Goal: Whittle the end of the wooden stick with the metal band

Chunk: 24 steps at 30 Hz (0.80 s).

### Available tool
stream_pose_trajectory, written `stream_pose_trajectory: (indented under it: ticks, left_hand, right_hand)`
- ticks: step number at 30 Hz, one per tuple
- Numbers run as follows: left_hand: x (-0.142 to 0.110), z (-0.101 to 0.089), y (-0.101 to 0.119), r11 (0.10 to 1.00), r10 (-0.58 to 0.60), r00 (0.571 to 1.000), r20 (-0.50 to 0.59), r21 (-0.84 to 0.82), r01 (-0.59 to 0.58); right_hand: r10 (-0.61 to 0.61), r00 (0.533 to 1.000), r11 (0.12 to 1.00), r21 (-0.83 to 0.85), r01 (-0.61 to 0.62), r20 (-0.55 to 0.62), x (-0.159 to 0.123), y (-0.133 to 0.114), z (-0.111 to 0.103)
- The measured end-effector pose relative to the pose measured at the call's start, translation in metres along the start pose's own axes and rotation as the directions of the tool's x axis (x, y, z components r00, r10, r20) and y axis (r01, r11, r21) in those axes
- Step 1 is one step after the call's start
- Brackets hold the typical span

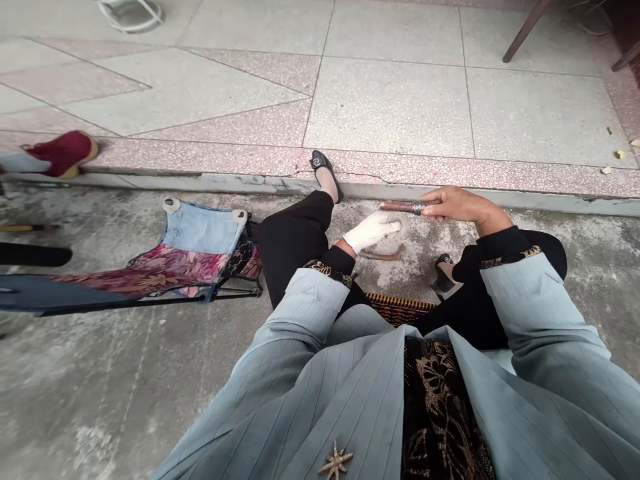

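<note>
My right hand (455, 205), bare, is closed around one end of a short brown wooden handle (395, 206) with silvery wire wound round it. The handle lies level, pointing left. My left hand (373, 231) wears a white knitted glove. Its fingers reach to the right, stretched out, just below the handle's free end; whether they touch it is not clear. Beneath the glove a curved brown strip (384, 255), which looks like a worn blade, shows against the concrete; part of it is hidden by the glove.
A folding chair (203, 227) with blue and red floral fabric stands at my left. Ahead runs a raised tiled step (390, 160), with my left shoe on its edge. Another person's red shoe (70, 152) is at far left. Woven seat edge (400, 309) shows between my legs.
</note>
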<state>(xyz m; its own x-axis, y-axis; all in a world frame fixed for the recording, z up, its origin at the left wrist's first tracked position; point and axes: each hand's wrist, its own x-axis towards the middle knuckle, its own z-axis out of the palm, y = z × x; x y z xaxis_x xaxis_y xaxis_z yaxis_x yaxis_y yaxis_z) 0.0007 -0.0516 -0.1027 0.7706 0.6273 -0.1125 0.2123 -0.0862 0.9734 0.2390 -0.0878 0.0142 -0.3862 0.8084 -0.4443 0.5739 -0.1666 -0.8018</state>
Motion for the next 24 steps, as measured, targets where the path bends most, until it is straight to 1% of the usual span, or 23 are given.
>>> stream_pose_trajectory:
  ticks: [2, 5, 7, 9, 11, 14, 15, 17, 19, 20, 21, 22, 23, 24]
  left_hand:
    - [0.0, 0.001, 0.003, 0.998, -0.013, 1.0, 0.018, 0.064, 0.012]
    - [-0.002, 0.005, 0.01, 0.996, -0.027, 0.998, 0.059, 0.082, 0.022]
    - [-0.003, 0.009, 0.013, 0.997, -0.034, 0.995, 0.089, 0.075, 0.028]
    - [-0.003, 0.013, 0.012, 0.995, -0.039, 0.993, 0.112, 0.096, 0.028]
    - [-0.003, 0.017, 0.01, 0.987, -0.038, 0.989, 0.143, 0.162, 0.014]
    - [-0.002, 0.022, 0.009, 0.955, -0.009, 0.98, 0.199, 0.293, -0.051]
    - [-0.002, 0.023, 0.01, 0.94, 0.003, 0.979, 0.205, 0.332, -0.073]
    - [-0.003, 0.023, 0.014, 0.923, 0.02, 0.982, 0.19, 0.375, -0.091]
    - [-0.005, 0.019, 0.019, 0.92, 0.014, 0.991, 0.134, 0.385, -0.065]
    - [-0.006, 0.016, 0.021, 0.923, 0.007, 0.995, 0.1, 0.383, -0.045]
    - [-0.007, 0.013, 0.022, 0.926, 0.0, 0.998, 0.068, 0.377, -0.026]
    - [-0.008, 0.01, 0.022, 0.93, -0.003, 0.999, 0.039, 0.367, -0.012]
    - [-0.008, 0.008, 0.022, 0.937, 0.001, 1.0, 0.015, 0.349, -0.006]
    - [-0.008, 0.006, 0.02, 0.948, 0.009, 1.0, 0.006, 0.319, -0.011]
  right_hand:
    - [0.062, 0.994, 0.998, 0.003, -0.062, -0.093, 0.005, 0.001, 0.005]
    - [0.113, 0.979, 0.993, -0.022, -0.119, -0.169, 0.013, 0.003, 0.014]
    - [0.127, 0.965, 0.985, -0.089, -0.151, -0.23, 0.018, 0.006, 0.017]
    - [0.123, 0.945, 0.957, -0.215, -0.193, -0.302, 0.021, 0.008, 0.016]
    - [0.107, 0.923, 0.888, -0.382, -0.256, -0.371, 0.023, 0.01, 0.015]
    - [0.138, 0.905, 0.725, -0.581, -0.369, -0.403, 0.027, 0.012, 0.017]
    - [0.17, 0.905, 0.671, -0.627, -0.397, -0.39, 0.029, 0.013, 0.02]
    - [0.264, 0.907, 0.581, -0.696, -0.422, -0.329, 0.032, 0.013, 0.026]
    - [0.356, 0.905, 0.524, -0.752, -0.4, -0.233, 0.034, 0.012, 0.032]
    - [0.389, 0.904, 0.513, -0.774, -0.371, -0.176, 0.033, 0.01, 0.034]
    - [0.413, 0.905, 0.525, -0.785, -0.33, -0.104, 0.032, 0.008, 0.035]
    - [0.428, 0.904, 0.571, -0.773, -0.277, -0.008, 0.029, 0.006, 0.035]
    - [0.427, 0.897, 0.65, -0.729, -0.216, 0.115, 0.026, 0.003, 0.033]
    - [0.4, 0.881, 0.747, -0.647, -0.153, 0.254, 0.021, 0.001, 0.029]
